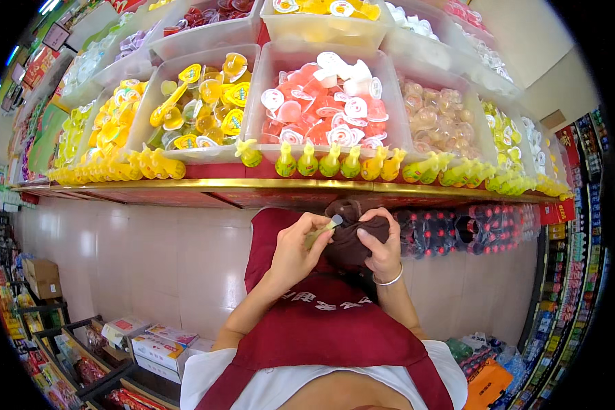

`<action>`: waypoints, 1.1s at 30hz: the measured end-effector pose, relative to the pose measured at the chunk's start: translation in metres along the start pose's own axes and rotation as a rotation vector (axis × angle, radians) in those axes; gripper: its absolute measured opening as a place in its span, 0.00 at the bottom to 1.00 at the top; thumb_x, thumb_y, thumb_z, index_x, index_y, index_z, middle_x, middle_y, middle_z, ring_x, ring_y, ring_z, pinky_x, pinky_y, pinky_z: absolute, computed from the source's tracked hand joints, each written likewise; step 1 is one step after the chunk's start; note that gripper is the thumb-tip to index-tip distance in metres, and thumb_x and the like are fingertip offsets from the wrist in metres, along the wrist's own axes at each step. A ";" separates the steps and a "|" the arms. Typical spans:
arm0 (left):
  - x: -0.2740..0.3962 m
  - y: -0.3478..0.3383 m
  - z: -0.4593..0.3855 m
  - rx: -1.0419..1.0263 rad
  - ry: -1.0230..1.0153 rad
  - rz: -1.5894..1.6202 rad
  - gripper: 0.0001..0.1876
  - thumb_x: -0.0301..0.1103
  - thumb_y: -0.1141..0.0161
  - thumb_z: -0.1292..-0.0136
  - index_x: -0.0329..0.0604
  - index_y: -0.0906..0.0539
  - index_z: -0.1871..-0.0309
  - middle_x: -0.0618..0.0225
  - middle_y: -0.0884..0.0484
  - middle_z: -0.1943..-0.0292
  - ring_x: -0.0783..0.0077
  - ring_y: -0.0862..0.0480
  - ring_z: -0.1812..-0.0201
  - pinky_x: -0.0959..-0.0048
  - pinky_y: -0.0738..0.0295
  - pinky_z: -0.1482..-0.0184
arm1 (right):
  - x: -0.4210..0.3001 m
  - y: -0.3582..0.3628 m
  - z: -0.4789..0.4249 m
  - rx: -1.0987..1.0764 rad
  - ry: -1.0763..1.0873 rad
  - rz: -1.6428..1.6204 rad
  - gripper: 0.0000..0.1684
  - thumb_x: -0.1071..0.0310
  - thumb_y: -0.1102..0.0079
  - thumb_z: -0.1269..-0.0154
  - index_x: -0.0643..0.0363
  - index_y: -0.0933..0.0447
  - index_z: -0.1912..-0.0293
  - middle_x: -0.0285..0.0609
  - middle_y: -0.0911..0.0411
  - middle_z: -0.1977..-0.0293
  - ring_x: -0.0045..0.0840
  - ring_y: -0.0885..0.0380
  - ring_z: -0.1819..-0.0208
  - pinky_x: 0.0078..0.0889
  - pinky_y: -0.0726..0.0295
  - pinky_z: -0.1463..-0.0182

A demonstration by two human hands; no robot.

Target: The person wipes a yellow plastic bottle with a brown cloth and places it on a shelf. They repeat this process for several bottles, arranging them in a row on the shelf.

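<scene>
My left hand (301,246) pinches a small pale yellow-green bottle-shaped item (319,233) with a light tip between thumb and fingers. My right hand (382,243), with a bangle at its wrist, grips a bunched dark brown cloth (349,243). The item's tip is close to the cloth; whether they touch I cannot tell. Both hands are above the lap of a dark red apron (328,328), just in front of the display's gold edge. Along that edge stand small green and yellow fruit-shaped bottles (329,161).
Plastic bins of jelly cups (323,110) fill the display ahead, above its gold metal edge (297,185). Wrapped packs of dark bottles (430,233) lie on the floor at right. Cartons (159,348) and shelving stand behind at left; an orange bag (487,384) is behind at right.
</scene>
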State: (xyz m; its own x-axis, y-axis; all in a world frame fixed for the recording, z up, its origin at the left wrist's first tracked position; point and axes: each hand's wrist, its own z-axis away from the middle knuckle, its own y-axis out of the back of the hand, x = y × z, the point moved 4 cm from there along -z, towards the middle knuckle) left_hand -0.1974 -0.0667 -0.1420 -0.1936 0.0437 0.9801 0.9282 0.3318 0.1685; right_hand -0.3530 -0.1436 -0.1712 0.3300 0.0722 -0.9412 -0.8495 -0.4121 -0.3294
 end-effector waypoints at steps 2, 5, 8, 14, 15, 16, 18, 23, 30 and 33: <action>-0.004 -0.001 0.000 -0.001 -0.085 -0.094 0.07 0.20 0.38 0.39 0.33 0.23 0.58 0.60 0.16 0.69 0.74 0.15 0.67 0.77 0.21 0.64 | -0.004 -0.002 -0.001 -0.048 -0.008 0.048 0.12 0.79 0.35 0.46 0.62 0.24 0.60 0.36 0.21 0.64 0.17 0.23 0.62 0.22 0.26 0.54; 0.001 -0.004 0.000 -0.019 -0.223 -0.250 0.09 0.20 0.37 0.41 0.34 0.23 0.58 0.59 0.18 0.69 0.67 0.15 0.69 0.74 0.22 0.66 | -0.015 -0.013 -0.006 -0.131 0.043 0.252 0.11 0.81 0.35 0.47 0.61 0.24 0.62 0.36 0.21 0.64 0.18 0.23 0.62 0.23 0.25 0.55; -0.001 -0.008 0.003 0.027 -0.254 -0.289 0.09 0.19 0.36 0.43 0.35 0.24 0.61 0.57 0.20 0.70 0.60 0.17 0.70 0.71 0.23 0.68 | -0.022 -0.024 -0.010 -0.159 0.298 0.515 0.11 0.83 0.35 0.48 0.61 0.24 0.64 0.36 0.21 0.65 0.18 0.23 0.63 0.23 0.25 0.57; 0.005 -0.024 0.009 0.223 -0.326 -0.166 0.08 0.14 0.43 0.40 0.34 0.28 0.61 0.60 0.27 0.69 0.70 0.23 0.69 0.77 0.28 0.64 | -0.009 -0.021 -0.016 0.041 0.215 0.235 0.12 0.82 0.35 0.48 0.59 0.27 0.66 0.34 0.25 0.69 0.17 0.27 0.67 0.21 0.28 0.60; 0.007 -0.024 0.010 0.210 -0.329 -0.115 0.08 0.15 0.44 0.39 0.34 0.29 0.60 0.60 0.27 0.68 0.71 0.23 0.68 0.77 0.28 0.64 | -0.010 -0.022 -0.018 0.045 0.161 0.121 0.12 0.81 0.36 0.47 0.59 0.28 0.65 0.34 0.25 0.69 0.18 0.26 0.67 0.21 0.27 0.60; 0.008 -0.024 0.011 0.198 -0.332 -0.064 0.08 0.15 0.45 0.38 0.35 0.30 0.60 0.60 0.27 0.67 0.72 0.23 0.67 0.77 0.27 0.64 | -0.011 -0.023 -0.019 0.049 0.106 0.007 0.12 0.80 0.37 0.46 0.59 0.28 0.63 0.34 0.25 0.68 0.18 0.26 0.67 0.21 0.27 0.60; 0.008 -0.021 0.016 0.188 -0.375 0.078 0.08 0.15 0.48 0.35 0.37 0.33 0.58 0.61 0.28 0.63 0.73 0.22 0.66 0.77 0.24 0.63 | -0.022 -0.031 -0.020 0.102 -0.158 -0.417 0.11 0.78 0.41 0.41 0.57 0.31 0.60 0.37 0.25 0.66 0.22 0.23 0.66 0.23 0.23 0.61; 0.002 -0.021 0.017 0.107 -0.157 0.462 0.07 0.15 0.51 0.33 0.38 0.34 0.58 0.64 0.29 0.63 0.74 0.21 0.67 0.76 0.24 0.62 | -0.019 -0.024 -0.022 0.030 -0.078 -0.365 0.15 0.77 0.40 0.40 0.58 0.32 0.55 0.41 0.24 0.62 0.22 0.23 0.61 0.25 0.23 0.54; -0.007 -0.015 0.011 0.170 -0.145 0.225 0.07 0.17 0.44 0.36 0.36 0.30 0.60 0.63 0.27 0.66 0.75 0.21 0.68 0.78 0.25 0.64 | -0.030 -0.029 -0.021 -0.063 0.020 -0.038 0.20 0.79 0.36 0.45 0.62 0.30 0.53 0.40 0.23 0.58 0.21 0.24 0.55 0.25 0.27 0.46; -0.003 -0.012 0.009 0.159 -0.201 -0.034 0.07 0.18 0.39 0.40 0.35 0.27 0.63 0.62 0.25 0.70 0.72 0.22 0.70 0.76 0.27 0.67 | -0.039 -0.036 -0.021 -0.182 0.108 0.397 0.19 0.79 0.35 0.46 0.62 0.28 0.54 0.38 0.23 0.59 0.21 0.24 0.55 0.25 0.27 0.46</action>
State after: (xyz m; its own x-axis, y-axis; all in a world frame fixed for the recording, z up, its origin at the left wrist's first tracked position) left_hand -0.2105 -0.0621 -0.1477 -0.2977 0.2113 0.9310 0.8615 0.4795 0.1666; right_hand -0.3263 -0.1501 -0.1211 0.0428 -0.2153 -0.9756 -0.8359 -0.5425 0.0830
